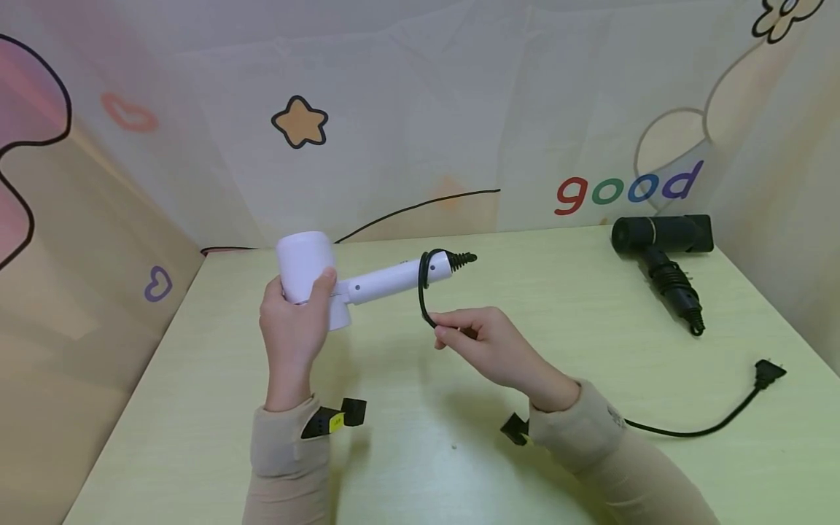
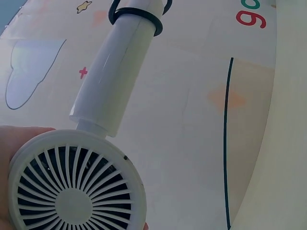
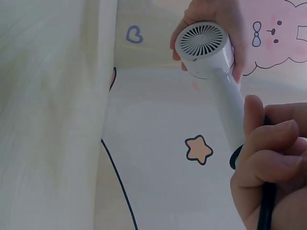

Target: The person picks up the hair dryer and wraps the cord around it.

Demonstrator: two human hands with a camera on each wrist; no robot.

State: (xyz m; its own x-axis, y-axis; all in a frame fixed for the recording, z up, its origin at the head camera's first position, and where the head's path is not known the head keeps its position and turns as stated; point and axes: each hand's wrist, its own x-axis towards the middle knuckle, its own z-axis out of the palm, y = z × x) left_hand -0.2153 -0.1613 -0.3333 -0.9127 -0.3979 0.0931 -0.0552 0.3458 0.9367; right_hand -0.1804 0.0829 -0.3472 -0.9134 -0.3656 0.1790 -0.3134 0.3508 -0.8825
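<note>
My left hand grips the head of a white hair dryer, its thumb lying along the near side. The handle points right, held above the table. In the left wrist view, the slatted rear grille of the dryer shows. A black power cord loops round the handle near its end. My right hand pinches this cord between thumb and fingers, below the handle. Past the right sleeve, the cord lies on the table and ends in a black plug. The sleeve hides part of the cord.
A black hair dryer lies at the table's back right, its cord wound round its handle. The pale table meets a printed backdrop behind and fabric walls at both sides.
</note>
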